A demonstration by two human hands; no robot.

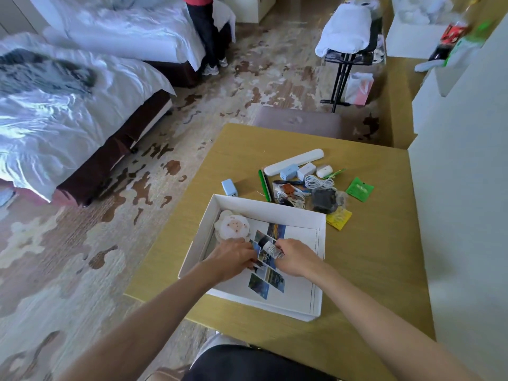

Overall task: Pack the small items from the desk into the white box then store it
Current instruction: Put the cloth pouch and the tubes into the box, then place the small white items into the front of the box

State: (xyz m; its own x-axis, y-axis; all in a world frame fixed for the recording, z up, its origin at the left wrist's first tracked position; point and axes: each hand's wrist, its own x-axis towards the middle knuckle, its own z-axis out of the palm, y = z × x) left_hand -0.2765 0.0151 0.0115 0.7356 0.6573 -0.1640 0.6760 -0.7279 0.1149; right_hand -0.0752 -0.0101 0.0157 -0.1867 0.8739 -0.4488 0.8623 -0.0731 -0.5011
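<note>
An open white box [275, 207] lies on the yellow-wood desk [371, 257], its floor lined with a sheet printed with small photos. A round pale pouch [232, 225] sits in its far left corner. Both hands are inside the box. My right hand [295, 258] grips a small white bottle with a dark cap [270, 247]. My left hand [233, 257] rests fingers-down on the photo sheet beside the bottle; what it holds, if anything, is hidden. Beyond the box lie a long white case [294, 161], blue chargers [229, 187], white cables [319, 182], pens [265, 185] and sachets [359, 189].
A padded stool [298, 122] stands at the desk's far edge. White cabinets [461, 188] border the desk on the right. Beds [68, 111] fill the left side, a person stands by the far bed [206, 31], and a luggage rack [349, 56] is beyond the stool.
</note>
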